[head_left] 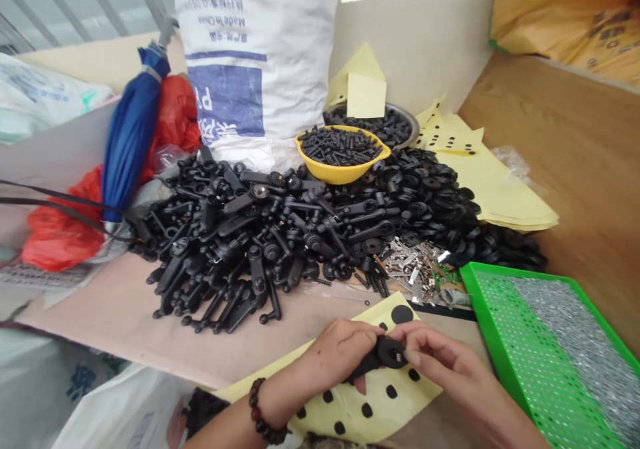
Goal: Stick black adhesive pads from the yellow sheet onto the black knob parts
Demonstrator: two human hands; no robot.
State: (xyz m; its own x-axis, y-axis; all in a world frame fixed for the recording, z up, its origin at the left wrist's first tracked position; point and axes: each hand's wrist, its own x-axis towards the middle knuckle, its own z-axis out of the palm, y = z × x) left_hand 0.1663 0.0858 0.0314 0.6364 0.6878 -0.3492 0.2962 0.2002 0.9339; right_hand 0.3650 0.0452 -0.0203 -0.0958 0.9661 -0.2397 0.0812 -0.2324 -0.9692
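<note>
My left hand point(343, 350) is closed around a black plastic arm part point(389, 353) whose round end points to the right. At that round end, my right hand point(437, 350) pinches with thumb and fingertips close to a small light spot; what lies between the fingertips is too small to tell. Beneath both hands is a yellow sheet of black stickers point(367, 396), dots in rows with a larger one near its top corner. Beyond the hands spreads a pile of black plastic arms point(240, 236). Small metal clips point(414, 270) lie loose in front of the black round parts point(420, 196).
A green tray point(500, 349) of tiny metal pieces stands at the right. Behind the pile are a yellow bowl point(336, 171) of black screw-like pieces, a metal bowl point(411, 129), a white sack point(260, 29) and yellow sheets point(510, 192). A blue umbrella point(131, 129) leans at the left.
</note>
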